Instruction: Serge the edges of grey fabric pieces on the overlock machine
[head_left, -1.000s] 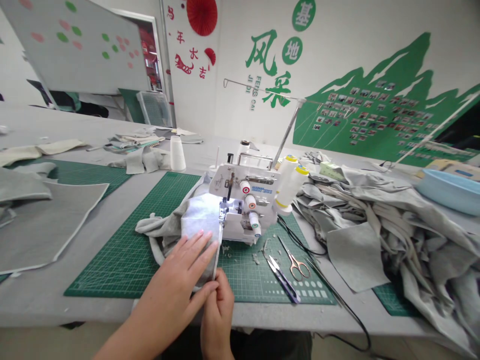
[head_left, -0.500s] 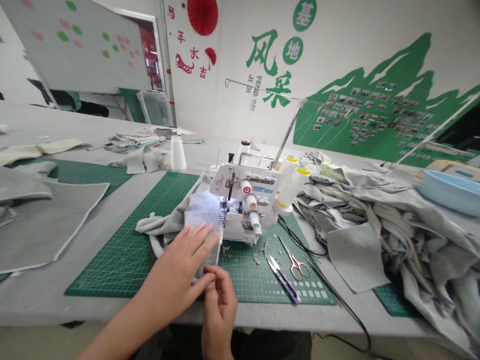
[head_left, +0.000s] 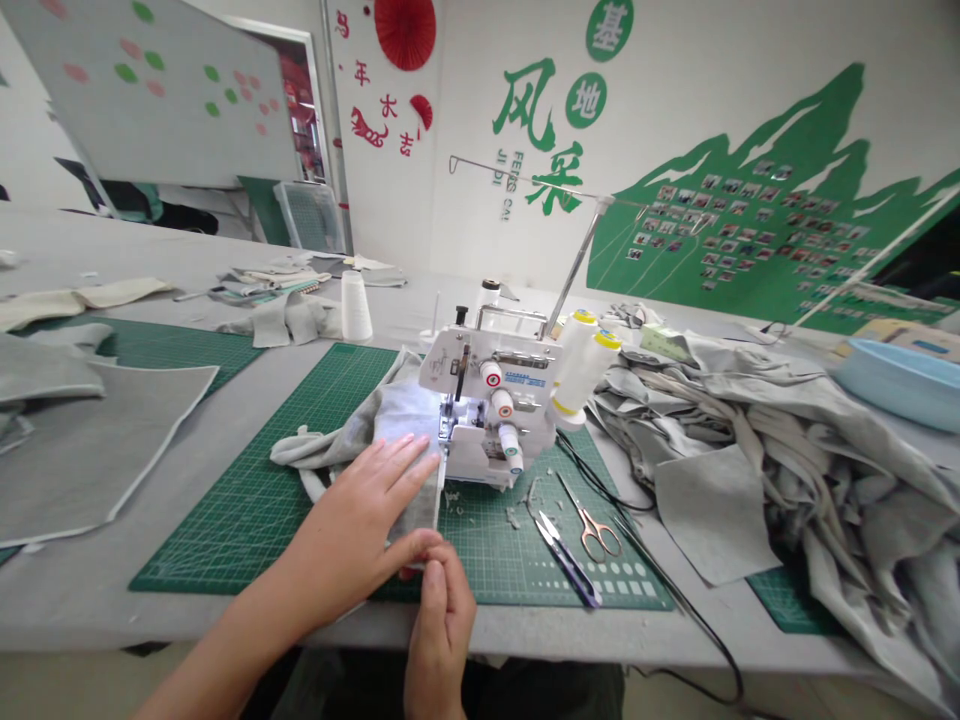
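Note:
A white overlock sewing machine [head_left: 491, 400] stands on the green cutting mat [head_left: 247, 530], its lamp lighting the grey fabric [head_left: 409, 415] at its needle area. My left hand [head_left: 367, 510] lies on this fabric, fingers stretched and spread toward the machine, thumb reaching to my other hand. My right hand [head_left: 442, 610] is at the fabric's near edge by the mat's front, fingers curled and pinched at the fabric's corner. Part of the fabric bunches to the left of the machine.
Snips [head_left: 566, 560] and scissors [head_left: 592, 530] lie right of the hands. Beyond black cables is a large grey fabric heap [head_left: 750, 420], with a blue basin [head_left: 900, 380] behind. A white thread cone [head_left: 356, 307] and grey panels [head_left: 112, 440] are left.
My left hand has shifted slightly left and down, its thumb now meeting my right hand's fingers. The fabric's near edge shows more between the hands. My right hand has hardly moved.

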